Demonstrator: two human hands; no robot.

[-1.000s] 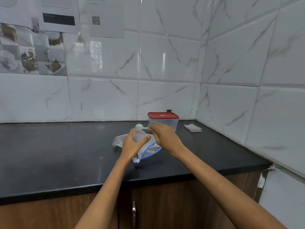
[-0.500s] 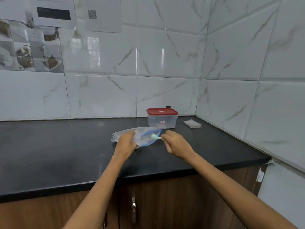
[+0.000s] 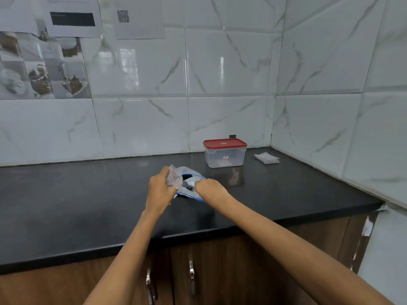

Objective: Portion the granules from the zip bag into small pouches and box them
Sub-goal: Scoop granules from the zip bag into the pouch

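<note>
A clear zip bag [image 3: 189,172] with a blue zip rim lies on the black counter [image 3: 88,194], its mouth open toward me. My left hand [image 3: 159,189] grips a small clear pouch [image 3: 172,178] beside the bag's mouth. My right hand [image 3: 209,189] holds a pale green scoop [image 3: 191,183] whose bowl is inside the bag's opening. Dark granules show inside the bag. A clear box with a red lid [image 3: 224,153] stands closed behind the bag.
A small stack of flat pouches [image 3: 267,158] lies in the back right corner next to the tiled wall. Papers hang on the wall at the upper left. Wooden cabinet doors with metal handles [image 3: 191,274] sit below the counter edge.
One second ago the scoop was raised over the pouch in my left hand. My right hand has since lowered it into the bag's mouth, and both hands have dropped toward the counter.
</note>
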